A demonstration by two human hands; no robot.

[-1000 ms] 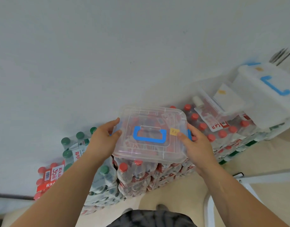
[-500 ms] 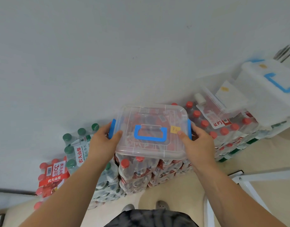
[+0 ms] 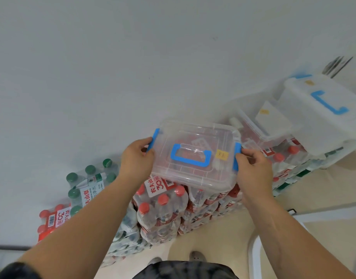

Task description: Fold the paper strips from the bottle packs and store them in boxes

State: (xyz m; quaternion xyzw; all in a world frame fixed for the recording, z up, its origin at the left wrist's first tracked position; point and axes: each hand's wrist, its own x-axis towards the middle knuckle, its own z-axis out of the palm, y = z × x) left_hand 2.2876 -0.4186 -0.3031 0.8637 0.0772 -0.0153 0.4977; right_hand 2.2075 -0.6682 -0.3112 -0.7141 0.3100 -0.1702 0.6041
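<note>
1. At the bottom centre of the frame, dark patterned shorts (image 3: 183, 270) and the toe of a grey shoe (image 3: 197, 255) show above a beige floor (image 3: 223, 238).
2. Two bare forearms reach up from the lower corners. The left hand (image 3: 137, 164) curls its fingers and thumb round the blue left latch (image 3: 154, 139). The right hand (image 3: 253, 168) grips the blue right latch (image 3: 237, 156) the same way.
3. Between the hands, in mid-frame, is a clear plastic box (image 3: 193, 135) with a blue carry handle (image 3: 189, 161) and a small yellow sticker (image 3: 222, 153) on its lid (reddish contents show through, too blurred to name).
4. Just below the box lie shrink-wrapped packs of red-capped bottles (image 3: 163, 210), one topped by a red-and-white paper strip (image 3: 157, 186). Whether the box rests on them I cannot tell.
5. In the lower left stands a pack of green-capped bottles (image 3: 88, 182).
6. In the upper right, a white lidded box (image 3: 324, 109) sits beside an open clear tub (image 3: 259, 127), against a pale wall (image 3: 133, 57).
</note>
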